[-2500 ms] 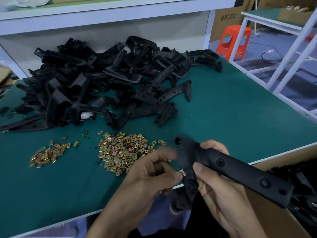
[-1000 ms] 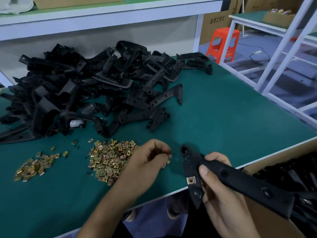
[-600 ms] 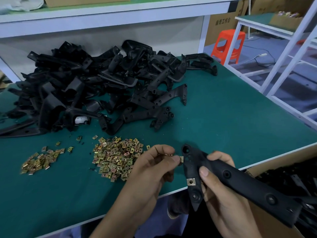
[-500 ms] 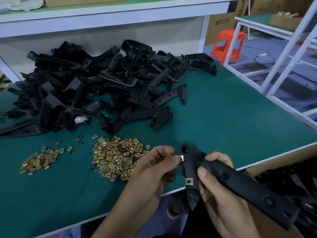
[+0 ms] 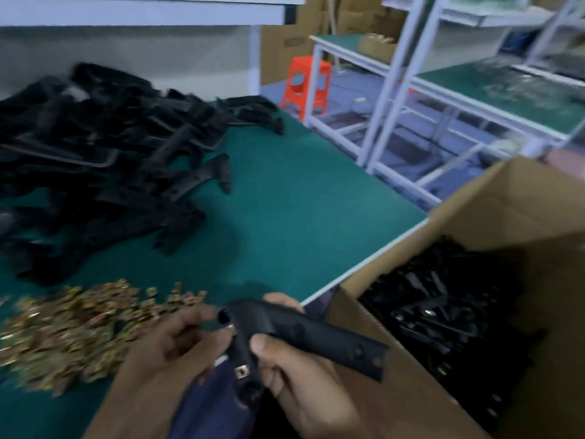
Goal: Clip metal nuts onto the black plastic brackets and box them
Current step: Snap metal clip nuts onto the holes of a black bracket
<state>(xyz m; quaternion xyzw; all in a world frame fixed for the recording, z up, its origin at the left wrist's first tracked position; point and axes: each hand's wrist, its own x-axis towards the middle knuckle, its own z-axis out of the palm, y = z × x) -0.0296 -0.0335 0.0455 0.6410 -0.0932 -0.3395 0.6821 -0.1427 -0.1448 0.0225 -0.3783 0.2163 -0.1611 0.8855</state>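
The left hand [image 5: 180, 343] has now pushed the nut [image 5: 229, 326] it pinches onto the bracket [image 5: 316, 334] gripped by the right hand [image 5: 297, 375], so the box [image 5: 522, 201] likely comes next.

Showing matt black plastic on bracket [image 5: 304, 334], glinting brassy metal on nuts [image 5: 72, 324], dull cardboard on box [image 5: 522, 201].

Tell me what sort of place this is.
Probably a small factory assembly workshop: a green-topped workbench carries a heap of black plastic brackets and a pile of metal nuts, a cardboard box holds more brackets, and similar benches stand behind.
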